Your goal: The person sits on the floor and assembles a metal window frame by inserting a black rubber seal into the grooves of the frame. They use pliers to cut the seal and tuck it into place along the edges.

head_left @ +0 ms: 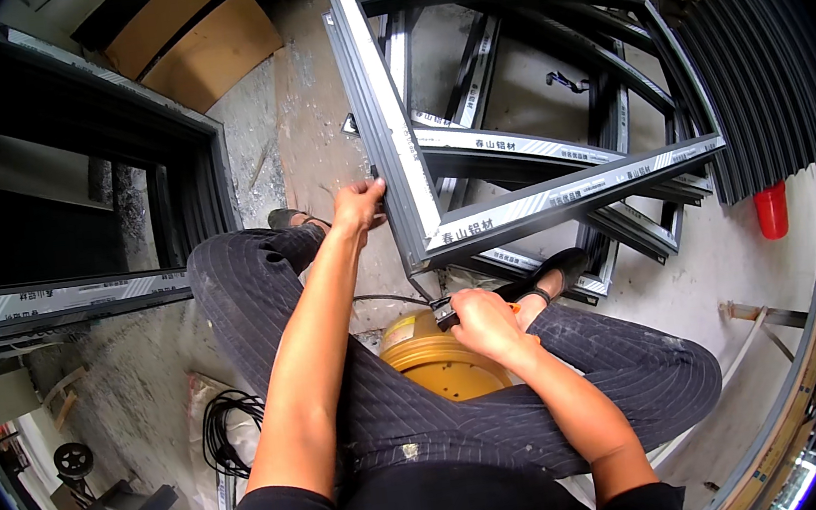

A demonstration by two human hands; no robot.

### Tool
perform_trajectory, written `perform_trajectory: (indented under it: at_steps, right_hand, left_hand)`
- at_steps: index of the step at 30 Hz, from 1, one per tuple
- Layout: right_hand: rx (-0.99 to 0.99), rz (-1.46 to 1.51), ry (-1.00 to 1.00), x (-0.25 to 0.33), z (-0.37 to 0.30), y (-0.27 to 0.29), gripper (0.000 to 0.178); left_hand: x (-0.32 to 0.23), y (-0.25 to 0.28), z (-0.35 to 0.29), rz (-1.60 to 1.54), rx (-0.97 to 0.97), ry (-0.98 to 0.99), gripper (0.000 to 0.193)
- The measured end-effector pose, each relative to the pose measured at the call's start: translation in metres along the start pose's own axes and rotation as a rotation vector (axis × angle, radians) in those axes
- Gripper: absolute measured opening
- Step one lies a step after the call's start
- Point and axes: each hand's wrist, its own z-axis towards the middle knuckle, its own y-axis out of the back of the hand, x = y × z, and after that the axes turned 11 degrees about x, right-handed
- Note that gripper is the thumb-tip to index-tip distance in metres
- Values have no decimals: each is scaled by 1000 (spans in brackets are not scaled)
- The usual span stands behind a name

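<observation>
A dark grey metal window frame [399, 145], with white printed protective film on its faces, lies tilted on a stack of similar frames in front of me. My left hand [359, 207] is at its left side, fingers bent and closed on the outer edge. My right hand [488, 324] is closed round a tool [444, 311] with a black front end and some orange showing, just below the frame's near corner. Most of that tool is hidden by my fingers, so its kind cannot be made out. Between my legs is a yellow bucket [446, 366].
More filmed frames [210, 192] stand stacked at left. Cardboard [209, 51] lies at the far left. Dark profiles [754, 64] lean at the far right, above a red container [771, 211]. A coiled black cable [231, 431] lies near my left leg. My feet flank the bucket.
</observation>
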Motion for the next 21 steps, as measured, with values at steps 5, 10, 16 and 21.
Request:
perform_trajectory:
  at_steps: [5, 10, 16, 21]
  right_hand:
    - [-56, 8, -4, -6, -2, 2, 19]
    - [-159, -12, -1, -9, -2, 9, 21]
    - [-313, 3, -9, -6, 1, 15, 28]
    - [-571, -49, 36, -10, 9, 6, 30]
  left_hand:
    - [35, -10, -35, -36, 80, 76, 29]
    - [58, -15, -71, -38, 165, 122, 25]
    - [64, -17, -98, -122, 220, 165, 24]
    - [72, -9, -111, -288, 286, 194, 25]
